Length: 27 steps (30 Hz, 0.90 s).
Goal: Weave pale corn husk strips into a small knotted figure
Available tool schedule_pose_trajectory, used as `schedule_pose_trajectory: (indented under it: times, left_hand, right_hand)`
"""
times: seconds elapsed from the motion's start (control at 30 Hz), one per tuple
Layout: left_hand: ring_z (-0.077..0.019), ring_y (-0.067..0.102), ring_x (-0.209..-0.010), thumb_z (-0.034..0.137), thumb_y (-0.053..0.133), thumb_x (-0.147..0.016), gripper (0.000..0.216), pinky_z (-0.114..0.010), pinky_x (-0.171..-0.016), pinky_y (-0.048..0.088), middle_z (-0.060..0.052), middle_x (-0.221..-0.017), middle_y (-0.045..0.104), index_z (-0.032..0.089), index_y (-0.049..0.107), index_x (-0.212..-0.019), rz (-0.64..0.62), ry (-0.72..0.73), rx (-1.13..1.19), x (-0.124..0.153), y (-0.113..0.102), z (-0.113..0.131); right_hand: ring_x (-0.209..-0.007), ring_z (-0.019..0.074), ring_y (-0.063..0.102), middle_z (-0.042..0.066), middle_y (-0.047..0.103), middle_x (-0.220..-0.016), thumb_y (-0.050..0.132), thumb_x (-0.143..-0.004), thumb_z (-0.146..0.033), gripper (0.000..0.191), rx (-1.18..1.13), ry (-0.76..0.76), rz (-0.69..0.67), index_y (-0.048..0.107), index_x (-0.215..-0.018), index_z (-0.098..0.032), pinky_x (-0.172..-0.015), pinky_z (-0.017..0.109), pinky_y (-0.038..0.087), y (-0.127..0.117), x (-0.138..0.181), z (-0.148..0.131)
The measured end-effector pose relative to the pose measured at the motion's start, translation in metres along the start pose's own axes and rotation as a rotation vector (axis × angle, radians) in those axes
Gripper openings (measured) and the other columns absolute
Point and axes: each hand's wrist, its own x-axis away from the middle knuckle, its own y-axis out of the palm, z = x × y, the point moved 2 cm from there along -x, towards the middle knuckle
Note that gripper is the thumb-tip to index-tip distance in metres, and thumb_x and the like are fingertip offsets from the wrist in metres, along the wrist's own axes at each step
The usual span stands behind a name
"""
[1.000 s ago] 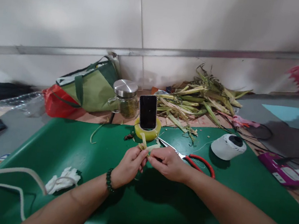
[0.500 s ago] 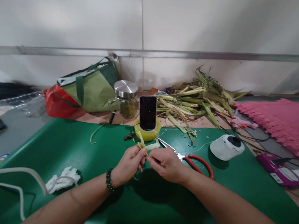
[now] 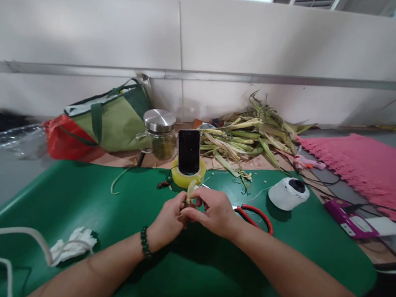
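Observation:
Over the green mat (image 3: 122,266), my two hands meet around a small pale strip of corn husk (image 3: 191,189). My left hand (image 3: 169,217), below a dark green bead bracelet, pinches its lower part. My right hand (image 3: 214,212) is closed on it from the right, thumb and fingers at the strip. The fingertips overlap, so the lower end is hidden. Red-handled scissors (image 3: 262,217) lie just beyond my right wrist, blades partly covered by the hand. A phone (image 3: 188,152) leans upright in a yellow tape roll (image 3: 188,179) behind my hands.
A heap of husks and leaves (image 3: 248,131) lies at the back. A white thread cone (image 3: 288,194) stands right, its thread trailing left. Around are a glass jar (image 3: 162,138), green bag (image 3: 120,123), crumpled tissue (image 3: 76,244), white cable (image 3: 24,231), purple power strip (image 3: 348,220) and pink cloth (image 3: 372,163).
My right hand has shifted its grip up along the husk, which now stands more upright and shows less. The whole view has swung slightly to the right.

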Motion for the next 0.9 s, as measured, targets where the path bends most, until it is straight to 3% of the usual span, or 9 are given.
schedule_pose_trajectory:
  times: [0.13,0.23,0.37,0.47,0.57,0.7,0.9]
  left_hand:
    - [-0.0105,0.052,-0.043,0.023,0.053,-0.074,0.005,-0.021,-0.042,0.042,0.003,-0.058,0.058,0.020,0.049,-0.073,-0.059,0.002,0.068,0.003,0.007,0.002]
    - [-0.0110,0.054,-0.043,0.029,0.059,-0.074,0.014,-0.022,-0.043,0.043,0.002,-0.058,0.059,0.019,0.049,-0.076,-0.094,-0.036,0.171,0.002,0.005,0.002]
    - [-0.0100,0.054,-0.047,0.042,0.066,-0.073,0.030,-0.021,-0.045,0.044,0.000,-0.063,0.062,0.016,0.053,-0.082,-0.141,-0.068,0.288,0.000,0.002,0.003]
    - [-0.0084,0.054,-0.049,0.045,0.070,-0.070,0.037,-0.021,-0.047,0.044,-0.001,-0.068,0.063,0.014,0.058,-0.086,-0.151,-0.083,0.386,0.000,0.002,0.005]
    - [-0.0086,0.056,-0.054,0.044,0.075,-0.066,0.038,-0.021,-0.052,0.046,-0.002,-0.072,0.064,0.014,0.062,-0.086,-0.134,-0.132,0.474,0.000,0.002,0.005]
    - [-0.0113,0.058,-0.063,0.041,0.077,-0.063,0.034,-0.023,-0.060,0.048,-0.004,-0.071,0.064,0.012,0.066,-0.074,-0.150,-0.152,0.451,-0.002,-0.002,0.006]
    - [-0.0116,0.061,-0.061,0.041,0.078,-0.064,0.039,-0.023,-0.059,0.049,0.000,-0.076,0.063,0.017,0.057,-0.087,-0.075,-0.108,0.449,-0.001,-0.005,0.008]
  right_hand:
    - [-0.069,0.0128,0.054,0.002,0.059,-0.071,0.057,-0.087,-0.030,0.017,-0.048,0.031,-0.002,0.062,-0.077,-0.018,-0.064,0.023,0.040,0.004,-0.002,0.003]
    - [-0.074,0.0136,0.055,0.002,0.057,-0.074,0.060,-0.084,-0.027,0.013,-0.157,0.048,-0.011,0.063,-0.075,-0.018,-0.070,0.024,0.043,0.003,-0.004,0.005]
    - [-0.095,0.0173,0.056,0.006,0.058,-0.099,0.063,-0.081,-0.029,0.015,-0.288,0.117,0.020,0.059,-0.072,-0.018,-0.085,0.030,0.043,0.000,-0.005,0.010]
    - [-0.074,0.0131,0.058,0.003,0.059,-0.084,0.057,-0.084,-0.036,0.020,-0.509,0.304,-0.096,0.054,-0.075,-0.018,-0.068,0.026,0.046,0.003,-0.006,0.014]
    - [-0.053,0.0094,0.050,-0.003,0.052,-0.061,0.059,-0.080,-0.042,0.027,-0.678,0.429,-0.163,0.051,-0.073,-0.018,-0.051,0.022,0.039,0.004,-0.008,0.016]
    - [-0.054,0.0082,0.044,-0.003,0.052,-0.061,0.065,-0.073,-0.040,0.027,-0.621,0.388,-0.086,0.054,-0.067,-0.016,-0.050,0.021,0.035,0.000,-0.012,0.019]
    - [-0.053,0.0075,0.038,-0.003,0.048,-0.060,0.065,-0.073,-0.039,0.027,-0.530,0.378,-0.086,0.055,-0.064,-0.016,-0.049,0.021,0.031,-0.005,-0.011,0.020]
